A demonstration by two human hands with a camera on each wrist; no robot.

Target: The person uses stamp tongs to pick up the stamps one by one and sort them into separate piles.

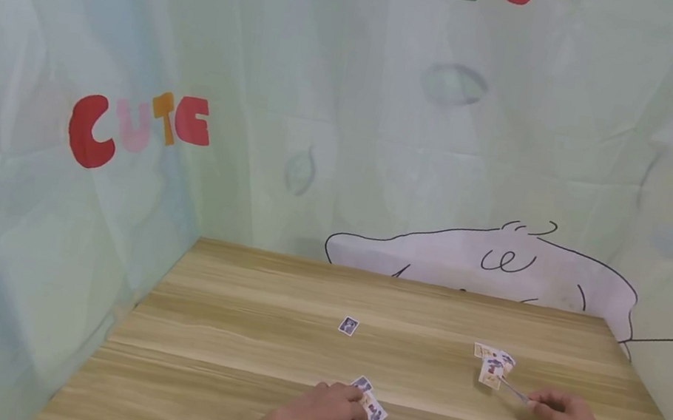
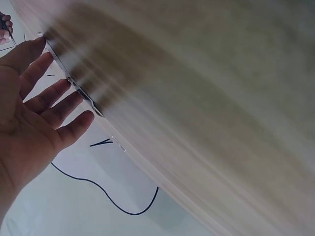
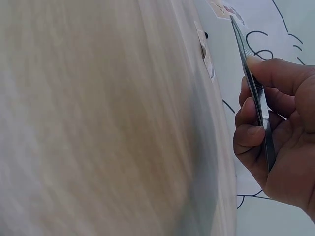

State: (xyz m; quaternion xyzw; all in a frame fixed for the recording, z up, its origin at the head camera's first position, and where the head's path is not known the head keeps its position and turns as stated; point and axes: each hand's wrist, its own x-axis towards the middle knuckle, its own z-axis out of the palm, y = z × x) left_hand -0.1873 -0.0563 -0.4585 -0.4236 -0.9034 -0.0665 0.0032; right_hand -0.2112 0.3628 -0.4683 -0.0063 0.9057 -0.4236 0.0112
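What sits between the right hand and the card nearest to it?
Tweezers: the right hand grips them, and their tips meet the card. Both the head and right wrist views show this.

Tweezers: slim, metallic, slanted, tips at raised printed card. More cards below on table. Dark card alone, flat. Overlapping pile under left hand.

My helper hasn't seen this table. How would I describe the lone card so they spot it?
On the wooden table, look to the far half, slightly left of centre. A small white-bordered card lies there, beyond the left hand. Unlike the cards at that hand and the tweezers, it lies alone.
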